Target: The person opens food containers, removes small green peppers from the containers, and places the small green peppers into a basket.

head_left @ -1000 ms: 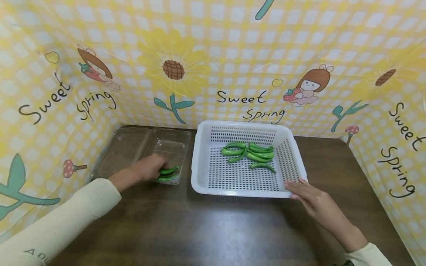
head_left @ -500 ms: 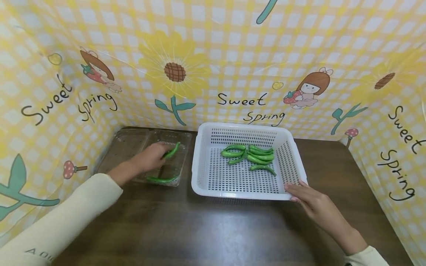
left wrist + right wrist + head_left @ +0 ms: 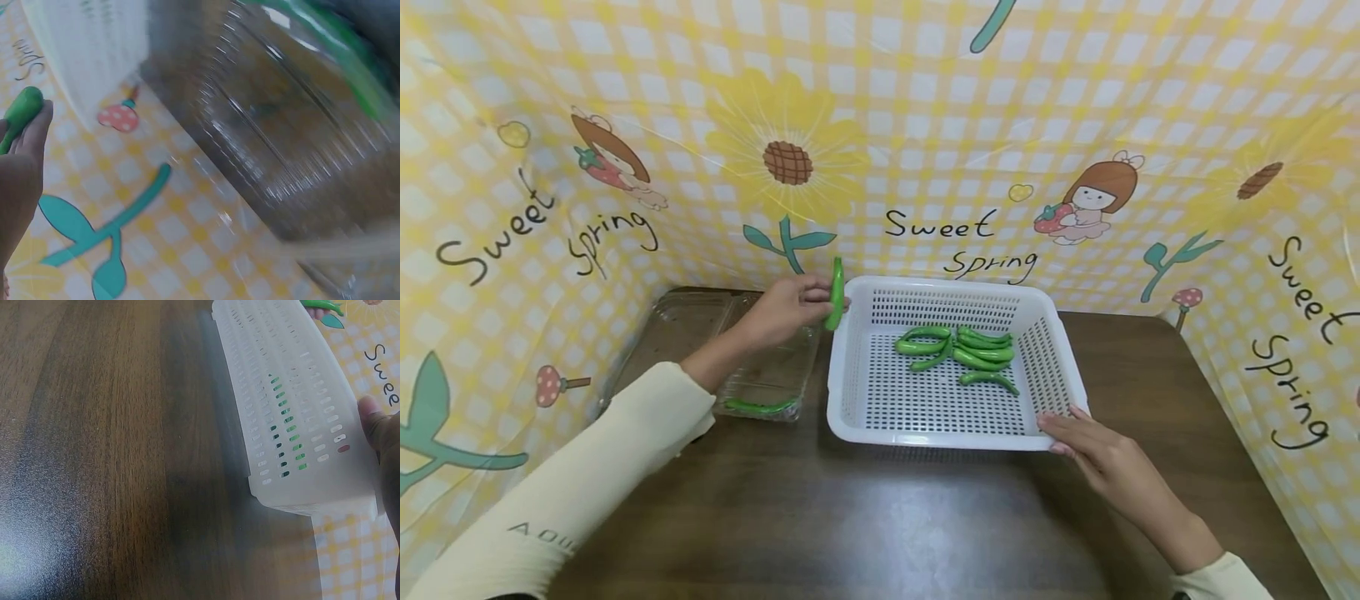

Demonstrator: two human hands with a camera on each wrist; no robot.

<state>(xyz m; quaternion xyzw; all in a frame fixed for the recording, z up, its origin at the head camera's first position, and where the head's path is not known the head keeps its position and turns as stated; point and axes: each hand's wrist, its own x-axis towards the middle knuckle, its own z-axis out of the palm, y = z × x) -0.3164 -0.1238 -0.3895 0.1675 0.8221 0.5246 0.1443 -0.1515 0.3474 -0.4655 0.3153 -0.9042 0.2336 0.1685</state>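
My left hand pinches a green chili pepper upright between thumb and fingers, at the left rim of a white slotted plastic basket. In the left wrist view, the held pepper shows at the left edge. Several green peppers lie inside the basket in two loose groups, with one a little nearer. My right hand grips the basket's near right corner, fingers over the rim and thumb outside. Below the left forearm, one more pepper lies in a clear plastic container.
The clear container's second half or lid lies open at the far left. Everything stands on a dark wooden table. A yellow checked cloth rises behind and along both sides.
My left hand picked a pepper out of the clear container, lifted it and carried it right to the basket's rim. Another pepper stayed in the container. The right hand kept its grip.
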